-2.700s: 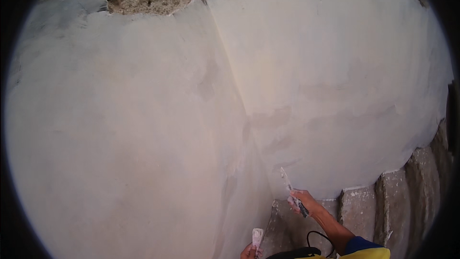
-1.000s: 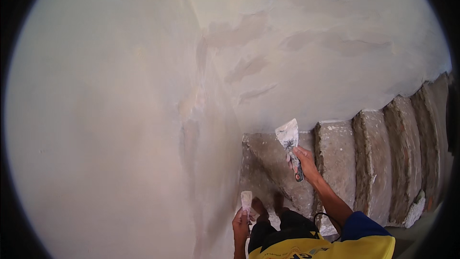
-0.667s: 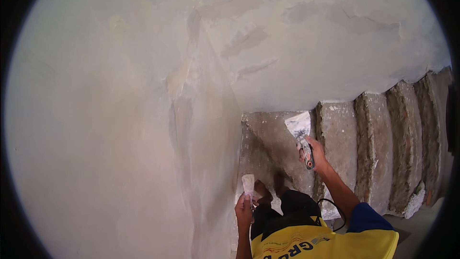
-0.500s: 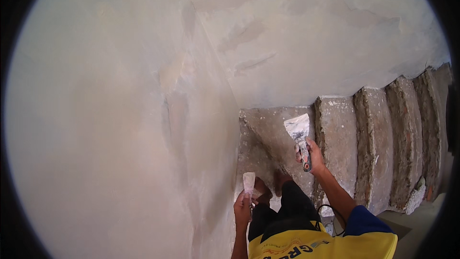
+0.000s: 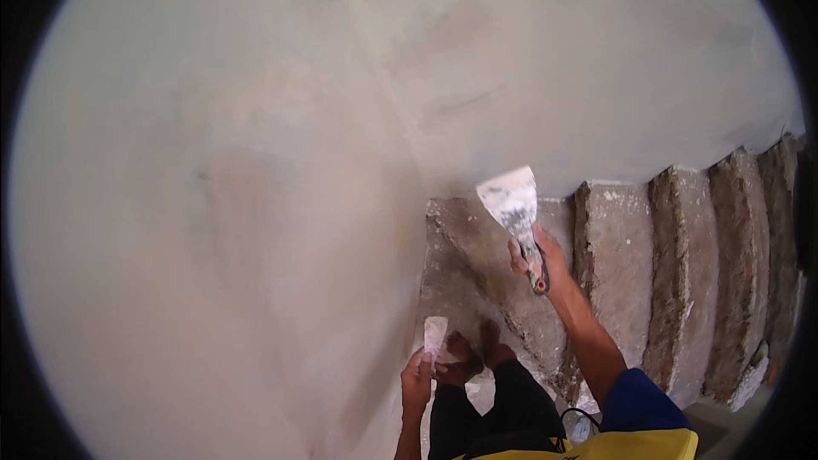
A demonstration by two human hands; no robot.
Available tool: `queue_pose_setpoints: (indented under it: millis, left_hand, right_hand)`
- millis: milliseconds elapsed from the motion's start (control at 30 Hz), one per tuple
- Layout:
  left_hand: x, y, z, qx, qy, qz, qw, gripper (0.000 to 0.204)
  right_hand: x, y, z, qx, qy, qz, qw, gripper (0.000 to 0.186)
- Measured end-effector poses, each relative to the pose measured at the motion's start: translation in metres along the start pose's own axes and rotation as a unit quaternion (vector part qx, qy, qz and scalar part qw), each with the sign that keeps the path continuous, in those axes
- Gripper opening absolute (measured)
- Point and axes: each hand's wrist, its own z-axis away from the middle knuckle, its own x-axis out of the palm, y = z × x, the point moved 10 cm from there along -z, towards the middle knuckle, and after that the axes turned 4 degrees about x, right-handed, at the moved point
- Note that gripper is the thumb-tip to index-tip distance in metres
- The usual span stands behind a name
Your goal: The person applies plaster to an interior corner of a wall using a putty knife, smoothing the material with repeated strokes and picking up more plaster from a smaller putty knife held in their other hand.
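Left of the wide scraper (image 5: 511,198) and lower: left hand (image 5: 417,381), fingers closed round a narrow scraper (image 5: 435,336), blade end up, grip hidden. Next, below the wide scraper: bare feet (image 5: 463,356) and dark trousers (image 5: 521,400), covering part of the landing. Wide scraper itself gripped by its handle in the right hand (image 5: 554,266), blade up and tipped left; cannot tell whether the blade touches the wall behind. Below it, to the right: black cable loop (image 5: 579,413), yellow shirt (image 5: 630,445), blue sleeve (image 5: 645,405); the right forearm hides part of the nearest step. Far right of it, lower: a rough white lump (image 5: 750,379).

Materials. Narrow blade pale, coated; wide blade flared, white with dark smears; its handle dark and reddish, splashed. Right of the wide scraper, rises of the steps (image 5: 620,264) coarse and crumbly, treads flatter, white-specked.

Room. Left of the wide scraper, left wall (image 5: 153,247), pale grey, faint darker patches. Under it, brown landing (image 5: 469,230), stained. Above it, facing wall (image 5: 613,60), pale with grey smudges, meeting the steps along a jagged line.
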Motion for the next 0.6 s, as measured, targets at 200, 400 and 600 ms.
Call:
queue_pose_setpoints:
  millis: [200,400,600]
  left_hand:
    - [0.026,-0.049,-0.104,0.024,0.009,0.039,0.999,0.037]
    - [0.072,0.007,-0.206,0.108,-0.013,0.014,0.994,0.031]
    - [0.093,0.001,-0.259,0.135,-0.07,0.074,0.986,0.027]
  right_hand:
    - [-0.011,0.029,-0.073,0.008,-0.154,-0.03,0.988,0.042]
    - [-0.064,0.045,-0.12,-0.052,-0.187,0.217,0.957,0.037]
    - [-0.094,0.054,-0.151,-0.134,-0.148,0.419,0.886,0.022]
